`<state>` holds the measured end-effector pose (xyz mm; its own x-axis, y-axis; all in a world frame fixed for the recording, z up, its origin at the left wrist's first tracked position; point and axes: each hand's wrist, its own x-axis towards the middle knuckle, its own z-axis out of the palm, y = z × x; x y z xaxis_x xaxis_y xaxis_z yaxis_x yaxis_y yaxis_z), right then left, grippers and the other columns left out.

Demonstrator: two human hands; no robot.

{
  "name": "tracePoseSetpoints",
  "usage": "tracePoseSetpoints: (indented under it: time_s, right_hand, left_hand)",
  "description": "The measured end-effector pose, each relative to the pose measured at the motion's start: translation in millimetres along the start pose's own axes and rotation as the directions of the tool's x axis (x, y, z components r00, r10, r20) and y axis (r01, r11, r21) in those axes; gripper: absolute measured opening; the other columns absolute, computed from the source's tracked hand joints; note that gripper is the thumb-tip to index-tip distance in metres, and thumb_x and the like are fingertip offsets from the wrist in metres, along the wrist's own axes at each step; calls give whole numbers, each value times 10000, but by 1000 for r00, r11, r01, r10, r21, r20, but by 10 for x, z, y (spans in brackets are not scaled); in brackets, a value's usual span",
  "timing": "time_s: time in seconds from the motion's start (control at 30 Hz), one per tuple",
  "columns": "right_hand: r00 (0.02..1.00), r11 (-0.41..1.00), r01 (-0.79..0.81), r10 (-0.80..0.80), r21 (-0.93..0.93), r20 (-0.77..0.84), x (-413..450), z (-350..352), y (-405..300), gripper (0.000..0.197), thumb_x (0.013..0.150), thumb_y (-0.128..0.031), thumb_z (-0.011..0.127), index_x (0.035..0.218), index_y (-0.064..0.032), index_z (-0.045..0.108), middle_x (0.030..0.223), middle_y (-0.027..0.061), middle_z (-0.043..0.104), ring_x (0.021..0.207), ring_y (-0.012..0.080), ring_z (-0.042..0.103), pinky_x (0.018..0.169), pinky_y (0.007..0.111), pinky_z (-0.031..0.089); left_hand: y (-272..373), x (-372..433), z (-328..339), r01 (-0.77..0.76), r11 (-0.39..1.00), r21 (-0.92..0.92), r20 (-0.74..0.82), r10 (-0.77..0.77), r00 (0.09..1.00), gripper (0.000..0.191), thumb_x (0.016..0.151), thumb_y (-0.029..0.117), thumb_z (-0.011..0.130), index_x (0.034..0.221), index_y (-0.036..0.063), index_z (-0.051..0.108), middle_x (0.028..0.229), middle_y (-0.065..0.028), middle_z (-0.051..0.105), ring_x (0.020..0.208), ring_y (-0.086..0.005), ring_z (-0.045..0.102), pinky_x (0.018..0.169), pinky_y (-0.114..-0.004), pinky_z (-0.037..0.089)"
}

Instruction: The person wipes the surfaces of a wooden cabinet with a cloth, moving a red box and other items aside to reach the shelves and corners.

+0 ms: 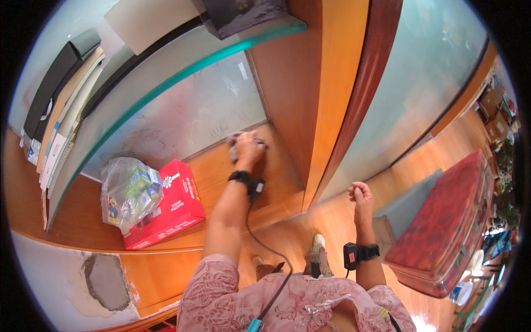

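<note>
My left hand [249, 150] presses a dark crumpled cloth [233, 148] onto the wooden cabinet shelf [215, 159], near the corner of the back panel and the side wall. The hand is slightly blurred. My right hand [361, 194] hangs over the floor at the right, its fingers curled together, and nothing shows in it. Left of my left hand lies a red cardboard box [182, 195] bearing writing. A clear plastic bag [132, 191] with packets inside rests against the box.
Above the shelf runs a glass shelf [166, 85] with folders [62, 120] standing at its left end. A frosted glass panel [415, 95] rises at the right. A red suitcase [439, 228] stands on the wooden floor [446, 143]. A cable runs from my left wrist.
</note>
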<state>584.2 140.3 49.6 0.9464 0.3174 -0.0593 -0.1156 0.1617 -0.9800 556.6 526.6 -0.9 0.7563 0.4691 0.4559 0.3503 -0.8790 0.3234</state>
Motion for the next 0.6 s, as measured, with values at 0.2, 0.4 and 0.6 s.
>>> tracePoseSetpoints:
  time_s: [0.2,0.4,0.6]
  right_hand:
    - [988,996,81,-75,-36,132,122,83,-84,126,834,-145,460,899,-68,537,755,4,563,675,69,503,595,194,387]
    - [970,980,-4,51,-197,236,-30,24,174,124,823,-131,464,896,-63,538,752,8,566,683,75,507,595,202,389]
    - [976,989,-116,130,-89,175,-18,-185,212,113,821,-151,472,902,-91,524,729,-17,550,650,61,494,565,192,391]
  left_hand:
    - [610,216,-265,9,987,-161,242,30,970,374,612,199,589,940,36,513,891,-157,556,892,-302,516,787,-369,409]
    - [-781,-523,-759,451,858,246,-43,-455,889,435,611,282,602,943,17,506,1006,-153,520,970,-305,471,835,-356,382]
    - [-577,-196,-610,470,838,277,89,-510,856,245,666,234,500,812,49,568,875,-139,570,873,-275,525,782,-359,406]
